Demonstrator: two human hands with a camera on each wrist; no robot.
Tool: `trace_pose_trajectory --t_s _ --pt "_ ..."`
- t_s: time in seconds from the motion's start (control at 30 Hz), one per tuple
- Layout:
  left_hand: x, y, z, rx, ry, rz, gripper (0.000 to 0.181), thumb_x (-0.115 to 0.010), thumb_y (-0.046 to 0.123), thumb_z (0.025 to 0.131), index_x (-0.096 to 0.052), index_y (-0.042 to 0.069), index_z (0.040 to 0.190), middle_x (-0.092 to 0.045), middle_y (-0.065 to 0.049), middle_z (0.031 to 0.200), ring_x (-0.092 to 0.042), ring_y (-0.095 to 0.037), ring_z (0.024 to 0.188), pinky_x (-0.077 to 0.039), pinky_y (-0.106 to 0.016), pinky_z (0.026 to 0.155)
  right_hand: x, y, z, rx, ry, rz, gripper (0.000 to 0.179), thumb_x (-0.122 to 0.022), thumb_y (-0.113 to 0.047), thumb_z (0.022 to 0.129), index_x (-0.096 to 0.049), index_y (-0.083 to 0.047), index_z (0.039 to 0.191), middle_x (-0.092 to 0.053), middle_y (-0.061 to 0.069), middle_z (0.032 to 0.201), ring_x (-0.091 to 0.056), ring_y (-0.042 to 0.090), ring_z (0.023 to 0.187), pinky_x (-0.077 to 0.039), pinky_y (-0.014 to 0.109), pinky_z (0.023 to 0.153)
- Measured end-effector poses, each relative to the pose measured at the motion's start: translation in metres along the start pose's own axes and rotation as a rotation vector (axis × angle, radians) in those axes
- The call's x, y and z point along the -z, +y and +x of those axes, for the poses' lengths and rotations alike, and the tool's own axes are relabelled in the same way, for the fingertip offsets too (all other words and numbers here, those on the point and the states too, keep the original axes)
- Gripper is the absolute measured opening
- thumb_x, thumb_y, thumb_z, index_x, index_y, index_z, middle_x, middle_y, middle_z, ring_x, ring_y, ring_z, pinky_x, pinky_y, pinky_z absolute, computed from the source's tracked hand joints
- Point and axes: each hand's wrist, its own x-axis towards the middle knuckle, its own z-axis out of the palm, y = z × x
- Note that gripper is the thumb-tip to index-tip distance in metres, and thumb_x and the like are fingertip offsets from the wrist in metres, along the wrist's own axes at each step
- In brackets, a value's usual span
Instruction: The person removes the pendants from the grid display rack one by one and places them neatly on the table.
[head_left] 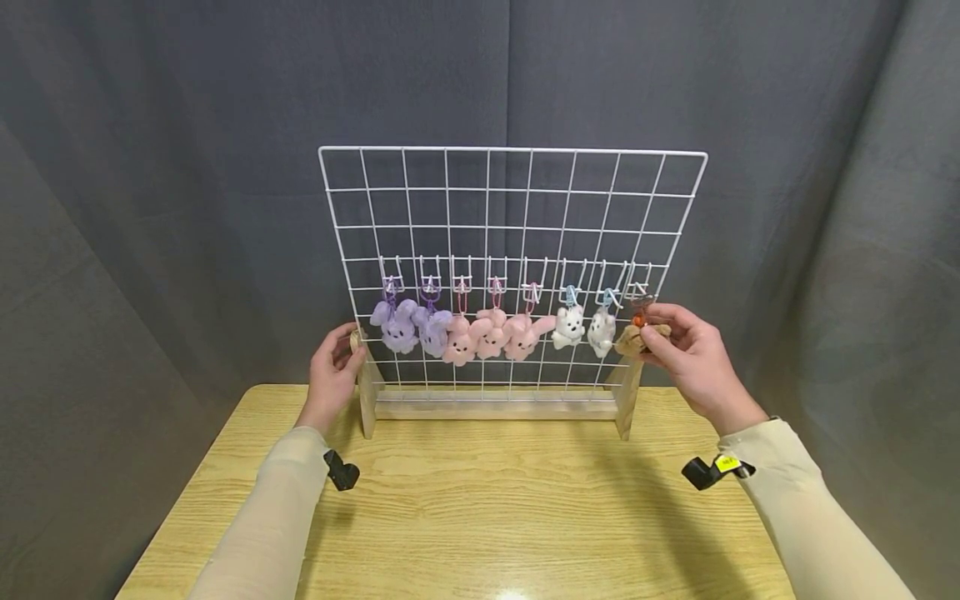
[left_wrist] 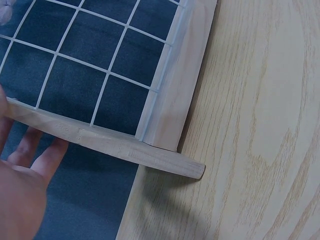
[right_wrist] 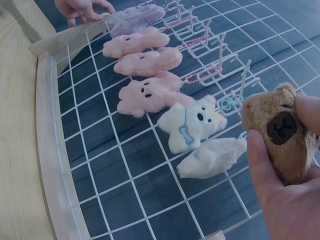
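My right hand holds a brown plush animal keychain between thumb and fingers, at the right end of a white wire grid rack. An orange bit shows above the plush, just below the rightmost hook; whether its loop is on that hook I cannot tell. At the opposite end, my left hand grips the wooden side post of the rack's stand, thumb in front. In the left wrist view its fingers reach behind the wood.
From hooks on the grid hang purple plush keychains, pink ones and white ones. A wooden crossbar joins the stand's feet on the wood-grain table. Grey curtain hangs behind and at both sides.
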Motion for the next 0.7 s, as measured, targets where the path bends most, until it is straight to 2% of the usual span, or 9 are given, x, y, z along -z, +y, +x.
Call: trace_pose_trajectory --t_s 0.1,0.3,0.43,0.53,0.7 --pt "0.000 0.000 0.000 -0.011 0.005 -0.005 0.045 -0.058 -0.001 0.099 -0.049 0.003 0.143 -0.057 -0.025 0.135 -0.058 -0.033 0.122 -0.049 -0.036 0.102 -0.001 -0.002 -0.002 0.003 -0.003 0.009 0.029 -0.059 -0.009 0.101 -0.058 -0.003 0.129 -0.061 0.000 0.115 -0.065 0.007 0.092 -0.059 0.024 0.080" --pt "-0.001 0.000 0.000 -0.024 0.015 -0.013 0.045 -0.059 -0.001 0.099 -0.050 0.002 0.143 -0.058 -0.025 0.133 -0.058 -0.031 0.119 -0.048 -0.018 0.093 -0.008 -0.008 -0.007 -0.013 -0.013 0.006 0.028 -0.060 -0.009 0.101 -0.059 -0.004 0.128 -0.061 -0.001 0.114 -0.065 0.007 0.092 -0.059 0.023 0.080" --pt "-0.002 -0.001 0.000 -0.029 0.014 -0.016 0.045 -0.058 -0.002 0.099 -0.050 0.001 0.142 -0.058 -0.026 0.133 -0.058 -0.032 0.120 -0.048 -0.016 0.092 -0.013 -0.009 -0.013 -0.030 -0.037 0.005 0.030 -0.060 -0.009 0.101 -0.058 -0.004 0.131 -0.061 -0.001 0.115 -0.065 0.007 0.093 -0.058 0.023 0.081" --pt "-0.002 0.000 -0.001 -0.026 0.012 -0.008 0.045 -0.058 -0.001 0.099 -0.050 0.001 0.143 -0.058 -0.026 0.134 -0.058 -0.032 0.121 -0.048 -0.022 0.097 -0.018 -0.008 -0.017 -0.046 -0.066 0.020 0.032 -0.059 -0.009 0.101 -0.056 -0.005 0.132 -0.060 -0.001 0.118 -0.065 0.007 0.098 -0.058 0.024 0.083" --pt "-0.002 0.001 -0.001 -0.016 0.007 -0.005 0.045 -0.057 0.000 0.100 -0.049 0.002 0.143 -0.056 -0.026 0.135 -0.056 -0.034 0.125 -0.045 -0.045 0.108 -0.024 0.000 -0.021 -0.070 -0.106 0.045 0.033 -0.059 -0.007 0.101 -0.054 -0.003 0.133 -0.058 -0.001 0.121 -0.065 0.008 0.102 -0.058 0.025 0.086"
